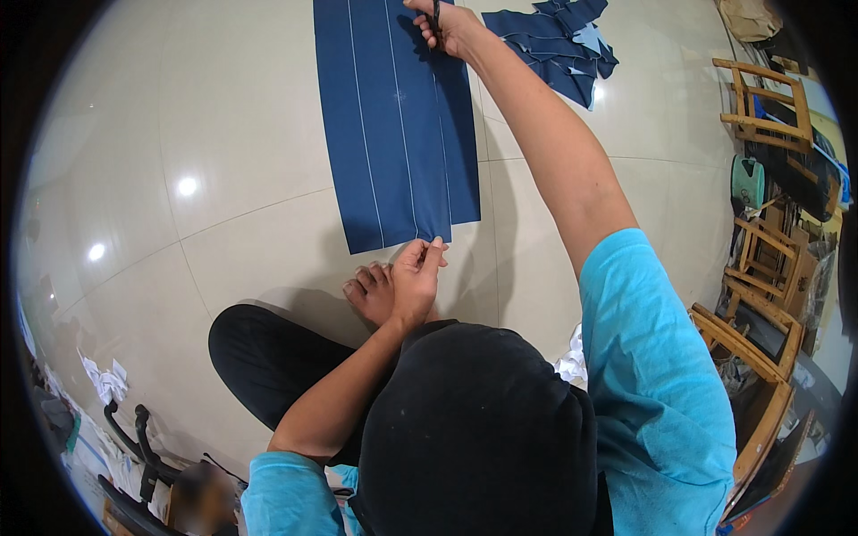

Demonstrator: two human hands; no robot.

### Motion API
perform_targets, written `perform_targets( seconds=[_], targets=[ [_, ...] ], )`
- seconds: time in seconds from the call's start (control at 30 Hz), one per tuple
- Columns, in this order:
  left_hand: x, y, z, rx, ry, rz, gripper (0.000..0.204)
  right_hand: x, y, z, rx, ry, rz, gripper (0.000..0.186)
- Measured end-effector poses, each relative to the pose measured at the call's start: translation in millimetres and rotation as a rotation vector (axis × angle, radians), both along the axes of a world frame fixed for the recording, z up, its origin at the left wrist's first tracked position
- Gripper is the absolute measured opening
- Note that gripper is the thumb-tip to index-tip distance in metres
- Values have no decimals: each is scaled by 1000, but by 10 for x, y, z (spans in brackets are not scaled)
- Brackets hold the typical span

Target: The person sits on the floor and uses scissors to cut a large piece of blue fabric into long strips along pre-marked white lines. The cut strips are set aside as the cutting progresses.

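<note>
A long dark blue cloth (375, 134) with pale lines running lengthwise lies on the tiled floor. My left hand (416, 279) pinches its near edge at the right corner, beside my bare foot (371, 290). Along the cloth's right side a darker blue strip (463, 170) ends a little farther from me; whether it is separate or a lower layer, I cannot tell. My right hand (450, 34) is stretched to the far end, its fingers closed round the black handles of scissors (435, 16). The blades are hidden or out of the picture.
A heap of blue cloth pieces (563, 49) lies far right. Wooden stool frames (764, 112) and other clutter line the right side. Crumpled white material (572, 357) sits near my right sleeve. At lower left are black chair legs (143, 447) and a white scrap (105, 380).
</note>
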State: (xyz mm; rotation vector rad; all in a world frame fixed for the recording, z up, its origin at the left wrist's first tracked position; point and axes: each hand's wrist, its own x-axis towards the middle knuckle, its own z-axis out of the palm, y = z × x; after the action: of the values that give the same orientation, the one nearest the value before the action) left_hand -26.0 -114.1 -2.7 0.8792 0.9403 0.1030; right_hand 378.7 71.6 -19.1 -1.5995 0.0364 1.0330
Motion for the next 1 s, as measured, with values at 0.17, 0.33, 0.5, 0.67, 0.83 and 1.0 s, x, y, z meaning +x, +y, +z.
perform_targets(
  seconds=[0.17, 0.33, 0.5, 0.67, 0.83, 1.0],
  targets=[
    [7, 5, 33, -10, -12, 13, 24, -1, 11, -14, 19, -4, 1, 35],
    [8, 10, 41, -16, -14, 16, 24, -1, 0, -35, 33, -39, 9, 34],
    [1, 13, 39, -21, -9, 4, 24, -11, 16, -52, 19, -65, 25, 33],
    [-1, 14, 43, -14, -1, -1, 24, 17, 4, -65, 36, -62, 25, 34],
    [4, 7, 36, -27, -10, 7, 23, 115, 56, -20, 38, 40, 26, 36],
    [23, 18, 91, -38, -14, 17, 24, 202, 141, -44, 2, -1, 25, 35]
  ],
)
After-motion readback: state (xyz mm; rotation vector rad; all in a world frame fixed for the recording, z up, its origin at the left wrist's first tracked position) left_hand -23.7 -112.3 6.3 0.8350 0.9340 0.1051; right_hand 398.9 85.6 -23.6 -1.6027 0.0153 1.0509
